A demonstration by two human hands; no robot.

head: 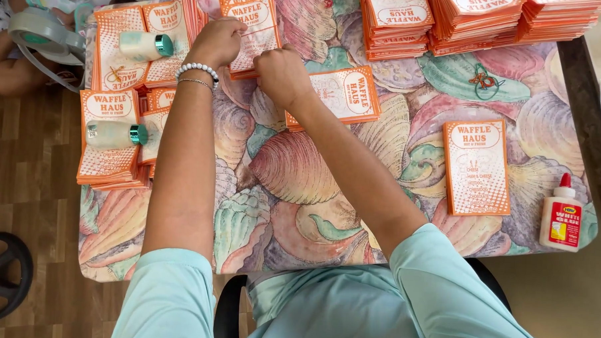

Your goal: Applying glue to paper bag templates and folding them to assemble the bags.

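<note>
both hands, left hand (pixel 217 43) and right hand (pixel 282 74), pinch the orange paper bag (pixel 257 27) lying between them.

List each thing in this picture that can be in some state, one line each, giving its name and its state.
Left hand: closed on the orange paper bag.
Right hand: fingers curled, pressing the same bag.
Orange paper bag: flat, held at its lower edge.
Glue bottle: upright, red cap on.
Two glue sticks: lying on bag piles, teal caps on.
Single bag: flat, alone on the tablecloth.
Bag stacks: piled along the far edge.
</note>
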